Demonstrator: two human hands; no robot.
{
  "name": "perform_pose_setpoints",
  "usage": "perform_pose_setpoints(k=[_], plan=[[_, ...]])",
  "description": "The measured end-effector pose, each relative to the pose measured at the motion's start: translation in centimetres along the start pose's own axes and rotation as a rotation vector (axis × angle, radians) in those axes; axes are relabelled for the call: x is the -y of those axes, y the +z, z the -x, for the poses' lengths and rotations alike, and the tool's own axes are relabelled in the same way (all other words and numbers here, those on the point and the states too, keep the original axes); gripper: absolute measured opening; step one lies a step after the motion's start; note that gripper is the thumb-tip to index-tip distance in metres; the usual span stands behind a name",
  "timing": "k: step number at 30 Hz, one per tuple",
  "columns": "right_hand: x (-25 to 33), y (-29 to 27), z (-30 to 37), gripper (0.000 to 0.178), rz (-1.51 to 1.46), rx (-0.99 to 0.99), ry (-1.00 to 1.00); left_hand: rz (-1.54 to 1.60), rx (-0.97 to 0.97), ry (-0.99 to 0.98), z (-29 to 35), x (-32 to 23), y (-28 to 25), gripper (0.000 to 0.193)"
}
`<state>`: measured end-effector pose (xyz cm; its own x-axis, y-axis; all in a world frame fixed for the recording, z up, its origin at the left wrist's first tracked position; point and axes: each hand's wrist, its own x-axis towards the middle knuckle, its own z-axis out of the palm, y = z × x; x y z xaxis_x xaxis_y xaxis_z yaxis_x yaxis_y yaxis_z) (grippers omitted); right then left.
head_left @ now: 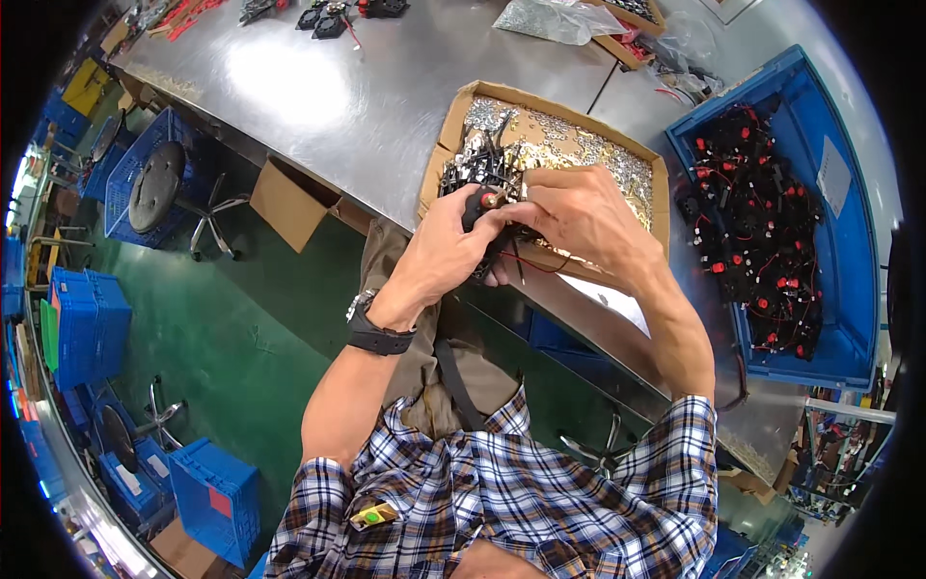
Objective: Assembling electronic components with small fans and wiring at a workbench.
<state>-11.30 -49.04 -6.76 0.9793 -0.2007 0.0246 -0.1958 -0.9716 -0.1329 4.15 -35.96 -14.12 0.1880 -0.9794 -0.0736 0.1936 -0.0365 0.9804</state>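
Observation:
My left hand (442, 243) is closed around a small black part (473, 206) with a red and brass-coloured piece on top. A thin red wire (531, 262) trails from below it. My right hand (593, 224) is closed, its fingertips meeting at the black part; whatever they pinch is hidden. Both hands are over the near left side of a shallow cardboard tray (664, 198). Small silver and gold-coloured metal pieces (569, 140) cover its bottom, and a pile of black and silver strips (482, 159) lies beside my fingers.
The tray rests on a metal worktable (386, 116). At right stands a blue bin (863, 318) with many black parts (757, 232) carrying red pieces and wires. A plastic bag (555, 21) and more black parts (328, 17) lie at the far side. Stools and blue crates (92, 323) stand left.

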Motion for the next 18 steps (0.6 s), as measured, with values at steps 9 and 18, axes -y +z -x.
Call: perform_pose_setpoints(k=[9,18], plan=[[-0.4,0.1,1.2,0.023,-0.099,-0.279,0.01,-0.082,-0.024,-0.026,-0.4,0.1,-0.1,0.021],[-9.1,2.0,14.7,0.03,-0.008,-0.392,0.779,0.139,-0.21,-0.017,-1.8,-4.6,-7.8,0.038]])
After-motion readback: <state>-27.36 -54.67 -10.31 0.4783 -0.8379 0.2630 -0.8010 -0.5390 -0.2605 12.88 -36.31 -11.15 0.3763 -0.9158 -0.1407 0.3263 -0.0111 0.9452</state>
